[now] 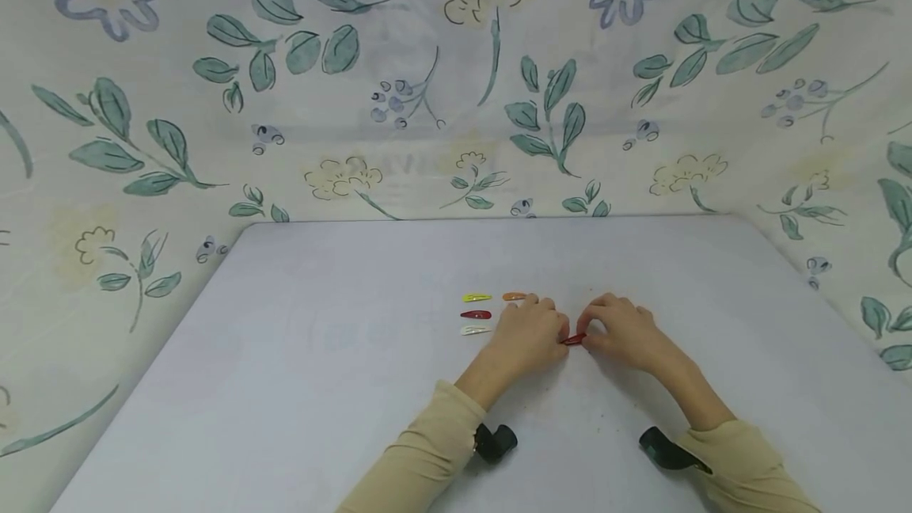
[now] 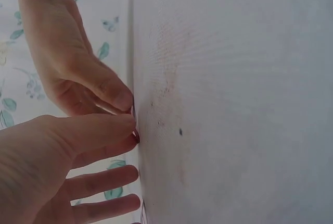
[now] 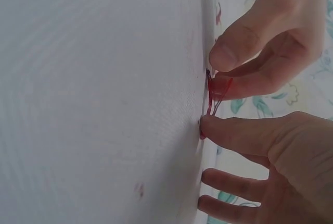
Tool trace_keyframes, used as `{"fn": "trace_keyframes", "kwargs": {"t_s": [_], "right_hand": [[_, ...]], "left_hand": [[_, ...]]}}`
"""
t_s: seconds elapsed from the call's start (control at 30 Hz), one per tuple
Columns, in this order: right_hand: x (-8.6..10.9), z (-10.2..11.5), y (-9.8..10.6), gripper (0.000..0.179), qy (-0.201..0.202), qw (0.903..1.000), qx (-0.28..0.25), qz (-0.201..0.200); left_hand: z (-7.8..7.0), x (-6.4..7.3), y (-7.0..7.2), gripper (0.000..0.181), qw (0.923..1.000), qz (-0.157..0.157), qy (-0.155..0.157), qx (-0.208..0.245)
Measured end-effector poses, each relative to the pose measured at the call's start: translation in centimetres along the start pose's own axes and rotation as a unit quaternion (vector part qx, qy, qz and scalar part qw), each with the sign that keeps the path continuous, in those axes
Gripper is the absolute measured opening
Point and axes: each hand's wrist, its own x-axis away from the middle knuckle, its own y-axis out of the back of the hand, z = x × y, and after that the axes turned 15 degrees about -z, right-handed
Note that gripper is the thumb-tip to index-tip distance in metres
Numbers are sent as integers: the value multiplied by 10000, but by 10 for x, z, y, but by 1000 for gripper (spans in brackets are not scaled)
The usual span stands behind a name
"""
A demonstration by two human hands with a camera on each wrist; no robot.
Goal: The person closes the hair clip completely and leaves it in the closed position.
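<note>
A red snap hair clip (image 1: 574, 339) is held between both hands, low over the white table. Its left end is pinched by the thumb and index finger of my left hand (image 1: 529, 337). My right hand (image 1: 627, 331) pinches the other end the same way. In the right wrist view the hair clip (image 3: 210, 96) has its thin parts spread apart. Fingertips cover much of it in the left wrist view. Left of the left hand lie a yellow hair clip (image 1: 476, 298), another red hair clip (image 1: 476, 314), a white hair clip (image 1: 476, 331) and an orange hair clip (image 1: 513, 296).
The white table (image 1: 285, 370) extends around the hands, with small dark specks near them. Behind it hangs a floral cloth (image 1: 427, 165). Black devices are worn at the left wrist (image 1: 495, 443) and the right wrist (image 1: 668, 450).
</note>
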Motion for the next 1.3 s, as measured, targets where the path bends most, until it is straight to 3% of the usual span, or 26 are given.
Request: {"fn": "trace_keyframes", "kwargs": {"t_s": [0.53,0.8,1.3], "right_hand": [[0,0,2,8,59,9999,61,130],[-1,2,3,11,386,9992,33,-58],[-8,21,4,13,682,9935,-88,-912]], "left_hand": [[-3,-2,-1,14,9999,73,-38,59],[-1,-1,0,16,10000,19,-51,40],[26,6,12,11,9955,-906,-231,-169]]}}
